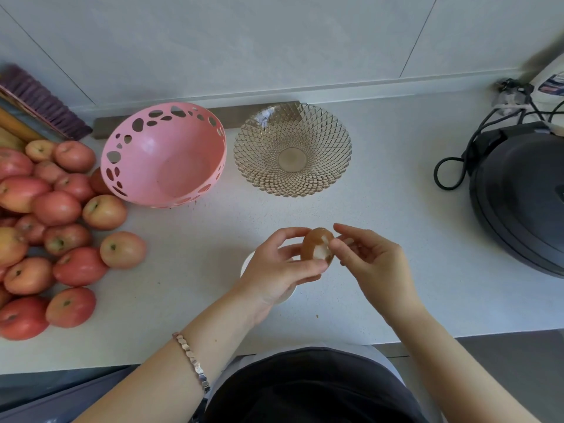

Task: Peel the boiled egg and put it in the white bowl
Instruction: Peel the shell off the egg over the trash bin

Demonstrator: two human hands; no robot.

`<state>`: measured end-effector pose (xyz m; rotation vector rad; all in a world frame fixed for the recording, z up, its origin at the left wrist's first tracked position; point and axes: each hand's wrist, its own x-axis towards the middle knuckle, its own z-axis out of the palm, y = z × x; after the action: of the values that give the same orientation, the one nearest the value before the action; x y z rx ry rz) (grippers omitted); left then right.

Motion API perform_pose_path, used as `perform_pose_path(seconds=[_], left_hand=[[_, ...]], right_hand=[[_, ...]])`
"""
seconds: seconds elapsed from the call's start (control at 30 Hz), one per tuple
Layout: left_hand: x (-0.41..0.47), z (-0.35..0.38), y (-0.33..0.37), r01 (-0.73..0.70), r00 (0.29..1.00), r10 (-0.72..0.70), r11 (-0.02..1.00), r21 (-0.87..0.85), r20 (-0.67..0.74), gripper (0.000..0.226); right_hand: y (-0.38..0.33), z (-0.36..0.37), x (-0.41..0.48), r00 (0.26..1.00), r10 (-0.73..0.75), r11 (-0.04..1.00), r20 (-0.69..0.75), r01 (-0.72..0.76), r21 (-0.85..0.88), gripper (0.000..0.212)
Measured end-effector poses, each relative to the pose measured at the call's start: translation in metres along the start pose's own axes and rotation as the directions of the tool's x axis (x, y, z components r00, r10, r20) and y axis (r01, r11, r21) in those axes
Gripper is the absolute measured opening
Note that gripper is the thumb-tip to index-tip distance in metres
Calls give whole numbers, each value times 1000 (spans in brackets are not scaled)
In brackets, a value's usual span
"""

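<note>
While the left hand [282, 264] grips the boiled egg [317, 247] between thumb and fingers, the right hand [370, 261] pinches at its shell from the right. The egg is brown, with white patches bared where shell is gone. It is held above the bench [381, 215], just beyond the white bowl [246, 264], mostly hidden under the left hand.

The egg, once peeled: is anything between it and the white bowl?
Only the left hand, which holds the egg and covers most of the white bowl just below. No other object stands between them.
</note>
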<state>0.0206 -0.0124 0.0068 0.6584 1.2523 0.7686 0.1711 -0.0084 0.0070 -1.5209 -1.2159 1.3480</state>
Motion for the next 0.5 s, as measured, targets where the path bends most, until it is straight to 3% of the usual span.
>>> perform_pose_path(seconds=[0.1,0.2,0.37,0.43,0.5], left_hand=[[1,3,0,-52,997,57,993,110,-42,45],[1,3,0,-98,992,111,976,192,-58,42],[-1,3,-3,-106,992,118,971,216,-42,41],[-1,4,-4,-91,995,99,981,173,-35,40],[0,4,-4,-71,997,74,993,98,-28,39]], right_hand=[[1,1,2,997,-71,993,-16,69,-101,14],[5,1,4,985,-175,963,-12,169,-208,23],[8,0,1,944,-330,888,-2,310,-339,18],[7,1,1,958,-283,920,-35,261,-291,20],[3,2,2,988,-118,989,-99,108,-104,20]])
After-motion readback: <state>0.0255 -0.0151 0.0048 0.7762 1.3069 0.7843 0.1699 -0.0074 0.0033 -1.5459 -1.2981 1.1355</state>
